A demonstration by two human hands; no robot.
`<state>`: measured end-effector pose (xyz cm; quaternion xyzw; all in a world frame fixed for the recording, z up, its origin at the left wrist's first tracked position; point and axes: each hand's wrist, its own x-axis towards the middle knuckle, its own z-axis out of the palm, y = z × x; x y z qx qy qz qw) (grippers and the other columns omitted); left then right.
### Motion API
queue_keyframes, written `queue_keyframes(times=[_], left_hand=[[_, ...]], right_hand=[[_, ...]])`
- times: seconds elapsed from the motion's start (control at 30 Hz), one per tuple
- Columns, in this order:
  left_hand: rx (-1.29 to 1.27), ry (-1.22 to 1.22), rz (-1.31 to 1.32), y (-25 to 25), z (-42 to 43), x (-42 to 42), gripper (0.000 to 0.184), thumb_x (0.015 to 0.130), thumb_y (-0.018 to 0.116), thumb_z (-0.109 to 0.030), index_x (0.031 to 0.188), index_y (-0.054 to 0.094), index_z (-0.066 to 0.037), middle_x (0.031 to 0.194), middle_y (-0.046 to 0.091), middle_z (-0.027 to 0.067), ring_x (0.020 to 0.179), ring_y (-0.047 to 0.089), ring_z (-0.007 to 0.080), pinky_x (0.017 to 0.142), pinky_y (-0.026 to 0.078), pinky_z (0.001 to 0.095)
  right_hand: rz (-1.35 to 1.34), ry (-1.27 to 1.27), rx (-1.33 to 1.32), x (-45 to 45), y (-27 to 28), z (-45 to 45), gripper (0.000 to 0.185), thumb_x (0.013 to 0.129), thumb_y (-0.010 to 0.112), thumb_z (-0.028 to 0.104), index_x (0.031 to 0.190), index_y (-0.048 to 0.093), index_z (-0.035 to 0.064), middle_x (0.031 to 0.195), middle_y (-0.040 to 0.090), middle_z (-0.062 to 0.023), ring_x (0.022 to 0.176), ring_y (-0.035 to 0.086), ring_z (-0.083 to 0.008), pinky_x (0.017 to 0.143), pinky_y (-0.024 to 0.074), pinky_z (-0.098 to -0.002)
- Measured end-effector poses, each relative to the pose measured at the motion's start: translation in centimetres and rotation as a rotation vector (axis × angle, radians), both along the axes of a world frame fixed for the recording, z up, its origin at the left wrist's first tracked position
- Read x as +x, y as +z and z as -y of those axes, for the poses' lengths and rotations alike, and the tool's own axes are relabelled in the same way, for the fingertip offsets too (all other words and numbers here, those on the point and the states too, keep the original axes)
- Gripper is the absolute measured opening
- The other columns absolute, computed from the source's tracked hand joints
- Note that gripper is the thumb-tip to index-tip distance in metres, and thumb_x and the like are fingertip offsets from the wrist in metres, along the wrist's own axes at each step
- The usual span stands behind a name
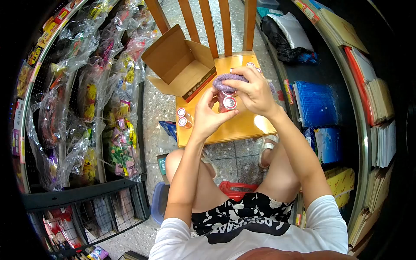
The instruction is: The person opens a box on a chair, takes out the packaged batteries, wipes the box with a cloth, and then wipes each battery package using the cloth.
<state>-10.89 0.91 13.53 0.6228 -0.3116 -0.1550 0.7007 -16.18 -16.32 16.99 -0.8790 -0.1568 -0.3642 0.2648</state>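
Observation:
My left hand (209,113) is wrapped round a pair of small clear containers (229,102) with red-and-silver round lids, held above the wooden chair seat (208,137). A bunched purple cloth (225,82) is pinched in my right hand (253,92), touching the top of the containers. Two similar small containers (184,118) stand at the left edge of the seat. More round lids (251,65) show behind my right hand, partly hidden. The open cardboard box (183,71) rests at the seat's back left, flaps spread.
Shelves with plastic-wrapped packets (90,97) rise at the left. On the right shelves are blue packs (315,104), paper envelopes (381,99) and a black bag (279,38). A blue bin (159,201) and a red plastic item (236,189) sit low near the legs.

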Motion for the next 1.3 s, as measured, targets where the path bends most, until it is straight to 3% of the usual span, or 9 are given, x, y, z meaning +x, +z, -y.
queue_keyframes(times=[0.4, 0.67, 0.8, 0.9, 1.03, 1.07, 1.17, 1.2, 1.3], left_hand=[[-0.023, 0.056, -0.072, 0.4, -0.9, 0.7, 0.077, 0.067, 0.081, 0.0, 0.134, 0.043, 0.002, 0.125, 0.054, 0.0122, 0.109, 0.058, 0.0178, 0.092, 0.05, 0.0298], [0.018, -0.091, -0.013, 0.3, -1.1, 0.5, 0.076, 0.068, 0.081, -0.001, 0.134, 0.043, 0.002, 0.124, 0.055, 0.0096, 0.113, 0.055, 0.017, 0.099, 0.045, 0.032], [-0.202, -0.093, -0.164, 0.4, -0.8, -0.1, 0.074, 0.072, 0.078, 0.0, 0.134, 0.039, 0.0, 0.123, 0.056, 0.0118, 0.112, 0.056, 0.0184, 0.095, 0.047, 0.0326], [-0.243, -0.174, -0.376, 0.0, -1.6, 0.3, 0.066, 0.077, 0.074, 0.0, 0.132, 0.038, -0.001, 0.126, 0.054, 0.0137, 0.114, 0.055, 0.0188, 0.093, 0.049, 0.0328], [-0.459, -0.164, -0.483, -0.4, -0.8, 0.0, 0.054, 0.092, 0.063, -0.024, 0.134, 0.038, 0.0, 0.128, 0.053, 0.0148, 0.116, 0.056, 0.0248, 0.099, 0.048, 0.0408], [-0.457, -0.169, -0.494, -0.4, -0.7, -0.1, 0.049, 0.098, 0.05, -0.031, 0.135, 0.038, 0.0, 0.132, 0.05, 0.0158, 0.118, 0.054, 0.0267, 0.1, 0.047, 0.0453], [-0.543, -0.181, -0.646, -0.3, -0.7, 0.0, 0.05, 0.101, 0.04, -0.036, 0.136, 0.037, 0.0, 0.136, 0.047, 0.0168, 0.121, 0.052, 0.029, 0.102, 0.045, 0.0485], [-0.546, -0.176, -0.684, -0.2, -0.7, 0.1, 0.053, 0.102, 0.031, -0.041, 0.137, 0.037, -0.001, 0.137, 0.047, 0.017, 0.125, 0.048, 0.0305, 0.106, 0.039, 0.0518], [-0.768, -0.289, -0.825, -0.5, -0.8, 0.8, 0.055, 0.102, 0.028, -0.043, 0.138, 0.037, -0.003, 0.138, 0.046, 0.0163, 0.129, 0.044, 0.0316, 0.11, 0.031, 0.0542]], right_hand=[[-0.04, 0.212, -0.014, -1.4, 0.5, -1.8, 0.032, 0.066, 0.06, 0.002, 0.094, 0.07, 0.013, 0.11, 0.06, -0.0088, 0.098, 0.056, -0.0303, 0.084, 0.0466, -0.04], [0.0, 0.056, 0.076, -0.5, 0.1, -0.7, 0.029, 0.071, 0.06, 0.0, 0.097, 0.07, 0.01, 0.102, 0.061, -0.0114, 0.095, 0.056, -0.0311, 0.083, 0.0453, -0.0396], [-0.089, 0.134, 0.297, -0.1, -0.9, -0.1, 0.033, 0.077, 0.059, -0.001, 0.107, 0.068, 0.0073, 0.103, 0.06, -0.0108, 0.099, 0.056, -0.0258, 0.087, 0.0437, -0.0344], [-0.275, 0.25, 0.676, 0.0, -1.5, -0.6, 0.034, 0.08, 0.056, -0.001, 0.112, 0.065, 0.0029, 0.104, 0.058, -0.0084, 0.101, 0.055, -0.0212, 0.087, 0.043, -0.0312], [-0.411, 0.287, 0.926, 0.0, -1.2, -1.1, 0.033, 0.085, 0.055, 0.001, 0.116, 0.061, -0.0039, 0.106, 0.055, -0.0057, 0.102, 0.052, -0.0147, 0.087, 0.0405, -0.0245], [-0.415, 0.289, 0.946, 0.0, -1.3, -1.2, 0.033, 0.085, 0.056, 0.001, 0.117, 0.061, -0.0044, 0.106, 0.055, -0.0058, 0.102, 0.052, -0.0145, 0.087, 0.0403, -0.0241], [-0.419, 0.291, 0.969, 0.1, -2.0, -1.5, 0.034, 0.085, 0.056, 0.002, 0.118, 0.06, -0.0053, 0.108, 0.055, -0.0063, 0.102, 0.052, -0.0144, 0.088, 0.0398, -0.0237], [-0.417, 0.288, 0.952, 0.1, -2.1, -1.7, 0.034, 0.085, 0.056, 0.002, 0.118, 0.059, -0.0053, 0.108, 0.055, -0.0063, 0.103, 0.052, -0.0145, 0.088, 0.0397, -0.0239], [-0.339, 0.26, 0.831, 0.1, -3.0, -2.3, 0.035, 0.085, 0.057, 0.002, 0.119, 0.059, -0.0046, 0.109, 0.055, -0.0078, 0.105, 0.052, -0.0168, 0.092, 0.0398, -0.0262]])
